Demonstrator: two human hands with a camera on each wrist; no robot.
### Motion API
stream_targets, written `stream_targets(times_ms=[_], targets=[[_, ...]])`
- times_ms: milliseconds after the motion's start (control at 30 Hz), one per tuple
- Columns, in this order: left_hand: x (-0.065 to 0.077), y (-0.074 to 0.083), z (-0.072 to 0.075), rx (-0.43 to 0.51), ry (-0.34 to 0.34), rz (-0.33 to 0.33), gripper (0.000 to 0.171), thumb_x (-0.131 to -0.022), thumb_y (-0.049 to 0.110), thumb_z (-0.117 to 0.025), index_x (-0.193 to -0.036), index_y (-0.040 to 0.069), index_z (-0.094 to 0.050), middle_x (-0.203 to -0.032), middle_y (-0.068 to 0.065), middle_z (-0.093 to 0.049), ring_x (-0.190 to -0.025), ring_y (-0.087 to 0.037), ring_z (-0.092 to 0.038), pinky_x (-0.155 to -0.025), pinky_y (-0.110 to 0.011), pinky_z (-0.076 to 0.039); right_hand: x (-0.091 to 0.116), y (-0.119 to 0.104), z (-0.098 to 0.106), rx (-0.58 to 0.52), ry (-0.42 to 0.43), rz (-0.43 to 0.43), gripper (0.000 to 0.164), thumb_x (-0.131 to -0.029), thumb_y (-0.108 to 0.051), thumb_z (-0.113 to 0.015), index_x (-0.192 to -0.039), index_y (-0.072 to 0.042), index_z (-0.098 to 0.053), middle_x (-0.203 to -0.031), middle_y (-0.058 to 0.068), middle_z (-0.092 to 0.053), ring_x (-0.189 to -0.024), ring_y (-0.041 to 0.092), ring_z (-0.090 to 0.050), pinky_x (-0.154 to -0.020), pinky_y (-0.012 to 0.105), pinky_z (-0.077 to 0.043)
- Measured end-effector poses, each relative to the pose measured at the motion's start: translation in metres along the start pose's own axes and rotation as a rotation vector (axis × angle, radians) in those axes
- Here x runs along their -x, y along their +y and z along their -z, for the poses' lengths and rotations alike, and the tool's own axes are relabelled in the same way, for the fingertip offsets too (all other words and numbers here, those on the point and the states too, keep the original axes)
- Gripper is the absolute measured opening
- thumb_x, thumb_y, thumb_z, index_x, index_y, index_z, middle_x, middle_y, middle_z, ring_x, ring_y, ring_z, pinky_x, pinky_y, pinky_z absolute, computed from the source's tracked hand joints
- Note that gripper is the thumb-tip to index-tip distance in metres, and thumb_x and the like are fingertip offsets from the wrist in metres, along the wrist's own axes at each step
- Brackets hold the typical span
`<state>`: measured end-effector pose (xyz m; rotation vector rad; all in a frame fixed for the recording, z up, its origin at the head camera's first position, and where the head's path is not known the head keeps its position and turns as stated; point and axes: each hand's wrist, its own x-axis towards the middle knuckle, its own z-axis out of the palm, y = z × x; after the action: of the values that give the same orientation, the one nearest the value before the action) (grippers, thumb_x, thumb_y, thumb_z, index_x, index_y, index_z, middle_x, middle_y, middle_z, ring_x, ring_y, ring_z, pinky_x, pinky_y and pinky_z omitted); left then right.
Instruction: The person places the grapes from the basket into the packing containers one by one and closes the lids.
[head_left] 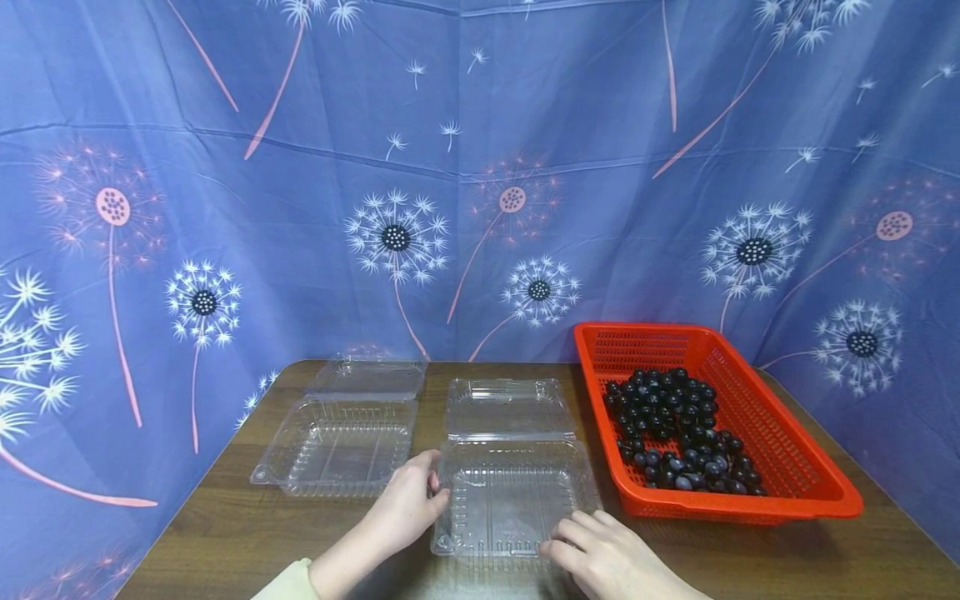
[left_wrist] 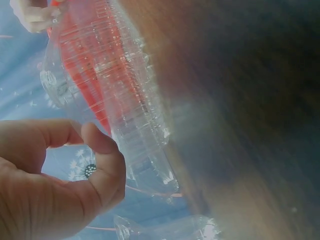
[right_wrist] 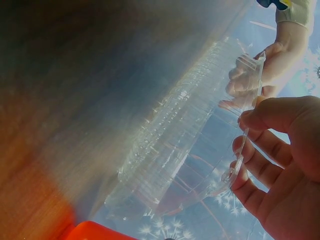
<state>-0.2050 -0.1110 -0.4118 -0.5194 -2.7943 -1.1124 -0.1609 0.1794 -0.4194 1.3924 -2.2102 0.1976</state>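
- Two bare hands reach from the bottom of the head view to a front container (head_left: 498, 500), in the middle of the near part of a brown wooden table (head_left: 217, 533).
- The left hand (head_left: 408, 496) is at the container's left rim, where thumb and finger appear to pinch the edge. The right hand (head_left: 600, 550) pinches the rim near the front right corner, thumb on one face, curled fingers on the other.
- Possible trouble: the plastic looks thin, so a hard squeeze or an uneven pull could bend the rim or crack a wall.
- The lid (head_left: 512, 408) could swing forward if the container were tipped, as it seems joined only along the back fold.
- Sliding right could bump the red basket (head_left: 795, 507) and jostle its dark grapes (head_left: 667, 408); sliding left could nudge the second clear container (head_left: 341, 446).
- The front container is see-through and glossy, with ribbed walls, small bright glints and a moulded front corner tab; wood grain shows through. Its lid lies folded back, away from the person. Whether its base sits fully on the wood, I cannot tell.
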Motion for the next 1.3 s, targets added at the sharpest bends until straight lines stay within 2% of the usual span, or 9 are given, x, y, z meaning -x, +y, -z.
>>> stream_targets(times_ms=[133, 233, 333, 500, 667, 800, 967, 1133, 1300], targets=[[0.0007, -0.0018, -0.0001, 0.091, -0.028, 0.032, 0.06, -0.079, 0.001, -0.064, -0.129, -0.018, -0.039, -0.075, 0.0, -0.048, -0.053, -0.003, -0.043, -0.046, -0.019, -0.045, 0.0, -0.0003, 0.0002, -0.021, -0.017, -0.012, 0.036, -0.079, -0.05, -0.067, -0.106, -0.026, -0.061, -0.092, -0.016, -0.053, -0.083, 0.001, -0.049, -0.069, 0.014, -0.038], [0.001, -0.0027, -0.0006, 0.165, -0.054, 0.057, 0.062, -0.08, 0.0, -0.062, -0.132, -0.019, -0.034, -0.076, -0.002, -0.047, -0.047, -0.004, -0.045, -0.04, -0.022, -0.046, -0.0004, -0.0002, -0.0011, -0.013, 0.005, -0.001, 0.038, -0.076, -0.048, -0.07, -0.105, -0.025, -0.062, -0.091, -0.016, -0.053, -0.083, 0.001, -0.049, -0.068, 0.015, -0.038], [0.0013, -0.0027, -0.0004, 0.238, -0.083, 0.081, 0.063, -0.08, -0.001, -0.061, -0.133, -0.019, -0.031, -0.078, -0.003, -0.046, -0.045, -0.006, -0.046, -0.039, -0.023, -0.047, -0.0008, -0.0007, -0.0015, -0.005, 0.016, 0.002, 0.039, -0.073, -0.046, -0.073, -0.104, -0.026, -0.062, -0.09, -0.016, -0.052, -0.082, 0.001, -0.048, -0.067, 0.015, -0.037], [0.0029, -0.0017, 0.0016, 0.294, -0.114, 0.107, 0.061, -0.082, -0.001, -0.061, -0.132, -0.019, -0.031, -0.079, -0.004, -0.046, -0.046, -0.007, -0.047, -0.041, -0.024, -0.048, -0.0012, -0.0018, -0.0013, -0.002, 0.008, -0.002, 0.039, -0.071, -0.045, -0.074, -0.103, -0.026, -0.062, -0.09, -0.016, -0.052, -0.081, 0.002, -0.048, -0.068, 0.016, -0.037], [0.0029, -0.0026, 0.0007, 0.344, -0.105, 0.124, 0.059, -0.081, -0.002, -0.061, -0.13, -0.018, -0.034, -0.08, -0.005, -0.047, -0.047, -0.009, -0.047, -0.041, -0.025, -0.048, -0.0011, -0.002, -0.0009, 0.004, 0.009, -0.002, 0.039, -0.072, -0.047, -0.073, -0.103, -0.026, -0.062, -0.091, -0.016, -0.053, -0.082, 0.002, -0.049, -0.068, 0.017, -0.037], [0.0015, -0.0034, -0.0003, 0.454, -0.114, 0.179, 0.058, -0.08, -0.003, -0.06, -0.13, -0.015, -0.034, -0.084, -0.006, -0.046, -0.052, -0.012, -0.047, -0.043, -0.025, -0.048, -0.0011, -0.0019, -0.0001, -0.001, -0.016, -0.019, 0.04, -0.076, -0.054, -0.068, -0.104, -0.026, -0.062, -0.092, -0.016, -0.054, -0.083, 0.002, -0.049, -0.069, 0.018, -0.039], [0.0003, -0.0027, -0.0019, 0.606, -0.119, 0.27, 0.06, -0.077, -0.006, -0.056, -0.131, -0.012, -0.031, -0.089, -0.007, -0.043, -0.061, -0.013, -0.047, -0.047, -0.022, -0.047, -0.0023, -0.0023, 0.0, 0.018, -0.006, -0.022, 0.042, -0.072, -0.052, -0.072, -0.103, -0.025, -0.063, -0.091, -0.015, -0.054, -0.083, 0.002, -0.05, -0.07, 0.019, -0.039], [0.0, 0.0004, -0.0034, 0.668, -0.101, 0.328, 0.063, -0.075, -0.009, -0.053, -0.133, -0.011, -0.03, -0.089, -0.006, -0.041, -0.064, -0.013, -0.046, -0.048, -0.021, -0.045, -0.0022, -0.0029, 0.0021, -0.015, -0.035, -0.056, 0.043, -0.073, -0.054, -0.07, -0.105, -0.027, -0.062, -0.092, -0.017, -0.054, -0.084, 0.001, -0.049, -0.07, 0.018, -0.04], [0.0012, 0.0045, -0.0039, 0.726, -0.099, 0.38, 0.066, -0.074, -0.011, -0.05, -0.136, -0.007, -0.029, -0.092, -0.007, -0.04, -0.061, -0.011, -0.043, -0.047, -0.021, -0.043, -0.0036, -0.0028, 0.0036, -0.01, -0.026, -0.041, 0.044, -0.072, -0.053, -0.072, -0.105, -0.026, -0.062, -0.092, -0.016, -0.054, -0.084, 0.002, -0.05, -0.071, 0.02, -0.041]])
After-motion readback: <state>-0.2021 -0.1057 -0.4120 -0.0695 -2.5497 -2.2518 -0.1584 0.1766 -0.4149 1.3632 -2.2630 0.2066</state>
